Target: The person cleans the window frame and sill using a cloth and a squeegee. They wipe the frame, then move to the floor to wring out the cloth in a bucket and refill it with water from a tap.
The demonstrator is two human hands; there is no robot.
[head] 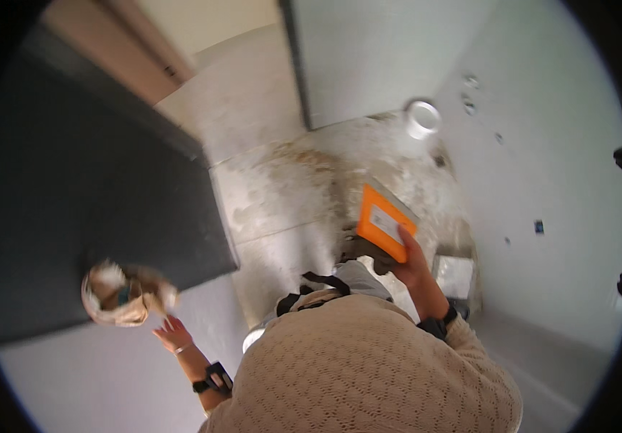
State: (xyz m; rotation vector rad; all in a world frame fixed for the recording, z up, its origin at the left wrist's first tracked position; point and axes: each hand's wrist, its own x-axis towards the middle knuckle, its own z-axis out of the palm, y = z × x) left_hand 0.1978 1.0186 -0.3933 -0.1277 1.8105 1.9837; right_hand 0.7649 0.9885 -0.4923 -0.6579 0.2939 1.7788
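Note:
My right hand (411,265) grips a flat orange rectangular object (368,230) with a white label and a grey layer along its far edge. The label bears print too blurred to read. Low on the left, my left hand (174,335) reaches to a round, bag-like container (119,303), tan and blurred. Pale and teal things show inside it, and a light strap or flap hangs toward my fingers. Whether those fingers hold the strap or only touch it, I cannot tell.
A large dark panel or surface (111,200) fills the left side. A white bucket (423,120) stands on the stained floor (267,200) near the corner. Pale walls (506,178) with cut-out holes rise on the right. A whitish box-like thing (453,275) lies by my right forearm.

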